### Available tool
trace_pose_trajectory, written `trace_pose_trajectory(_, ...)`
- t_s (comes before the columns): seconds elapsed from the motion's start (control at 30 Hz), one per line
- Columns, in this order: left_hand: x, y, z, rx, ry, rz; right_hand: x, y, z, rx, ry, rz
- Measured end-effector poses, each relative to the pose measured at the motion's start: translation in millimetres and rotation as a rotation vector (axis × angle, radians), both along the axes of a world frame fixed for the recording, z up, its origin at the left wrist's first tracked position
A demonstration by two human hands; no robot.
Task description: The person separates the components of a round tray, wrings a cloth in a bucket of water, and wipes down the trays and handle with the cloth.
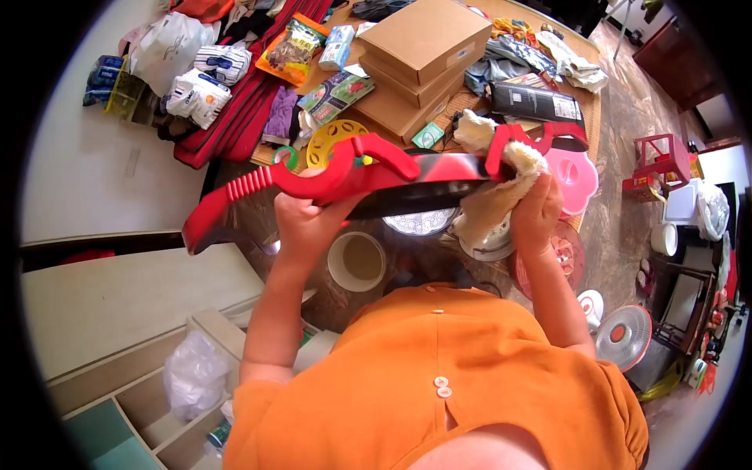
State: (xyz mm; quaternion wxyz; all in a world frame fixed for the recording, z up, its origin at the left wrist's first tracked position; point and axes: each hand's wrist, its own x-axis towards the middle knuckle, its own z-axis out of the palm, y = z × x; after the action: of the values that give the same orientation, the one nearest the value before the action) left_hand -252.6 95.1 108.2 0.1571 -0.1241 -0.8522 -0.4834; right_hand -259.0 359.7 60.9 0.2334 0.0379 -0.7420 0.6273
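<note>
My left hand point(304, 223) is closed around the near edge of a long red and black plastic object point(376, 174), held level in front of my chest. The object has curved red loops on top and a ribbed red end at the left; I cannot tell its kind. A cream cloth point(497, 205) is wrapped over its right end. My right hand point(536, 210) grips this cloth and presses it against the object, with the fingers partly hidden behind the cloth.
Beyond the object, a low table holds stacked cardboard boxes point(423, 47), a snack bag point(294, 48) and clothes. A white bucket point(356, 261) stands on the floor below. Open drawers point(141, 384) are at left; a fan point(624, 337) and a red stool point(662, 157) stand at right.
</note>
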Motion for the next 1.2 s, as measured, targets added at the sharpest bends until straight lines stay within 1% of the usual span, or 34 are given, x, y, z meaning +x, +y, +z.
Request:
trace_pose_trajectory(0.1, 0, -2, -1, 0.010, -0.083, 0.113, -10, 17, -3, 0.187, -0.013, -0.230)
trace_pose_trajectory(0.2, 0, -10, -2, 0.003, -0.143, 0.272, -24, 55, -16, -0.408, -0.213, -0.221)
trace_pose_trajectory(0.23, 0, -14, -2, -0.006, -0.157, 0.333, -26, 64, -14, -0.496, -0.219, -0.227)
trace_pose_trajectory(0.27, 1, -19, -6, 0.014, -0.142, 0.346, -26, 72, -10, -0.488, -0.194, -0.230)
trace_pose_trajectory(0.33, 4, -18, -3, -0.092, -0.088, 0.365, -24, 74, 6, -0.319, -0.107, -0.221)
trace_pose_trajectory(0.43, 5, -5, -2, -0.177, -0.017, 0.350, -17, 44, 41, 0.206, 0.124, -0.137)
trace_pose_trajectory(0.5, 3, 5, -4, -0.191, 0.046, 0.303, -17, 11, 58, 0.508, 0.291, -0.025)
trace_pose_trajectory(0.57, 3, 10, -8, -0.195, 0.119, 0.241, -15, -34, 62, 0.667, 0.378, 0.091)
trace_pose_trajectory(0.6, 1, 13, -8, -0.206, 0.164, 0.229, -13, -52, 58, 0.694, 0.404, 0.118)
trace_pose_trajectory(0.63, 1, 14, -9, -0.166, 0.148, 0.230, -13, -66, 55, 0.643, 0.434, 0.111)
trace_pose_trajectory(0.7, 1, 14, -13, -0.086, 0.117, 0.244, -19, -66, 56, 0.748, 0.474, 0.070)
trace_pose_trajectory(0.83, 9, 8, -11, -0.212, 0.126, 0.276, -27, -47, 44, 0.945, 0.470, 0.046)
trace_pose_trajectory(0.87, 9, 4, -16, -0.240, 0.135, 0.263, -25, -45, 41, 0.938, 0.459, 0.068)
trace_pose_trajectory(0.9, 11, 2, -19, -0.269, 0.142, 0.252, -25, -45, 36, 0.893, 0.458, 0.098)
trace_pose_trajectory(1.0, 7, 4, -22, -0.243, 0.153, 0.262, -21, -53, 27, 0.756, 0.464, 0.159)
trace_pose_trajectory(1.1, 8, 8, -20, -0.320, 0.176, 0.257, -23, -64, 34, 0.488, 0.380, 0.233)
trace_pose_trajectory(1.13, 10, 8, -22, -0.385, 0.167, 0.246, -23, -69, 37, 0.423, 0.359, 0.259)
trace_pose_trajectory(1.2, 9, 11, -17, -0.363, 0.152, 0.177, -24, -84, 46, 0.510, 0.394, 0.197)
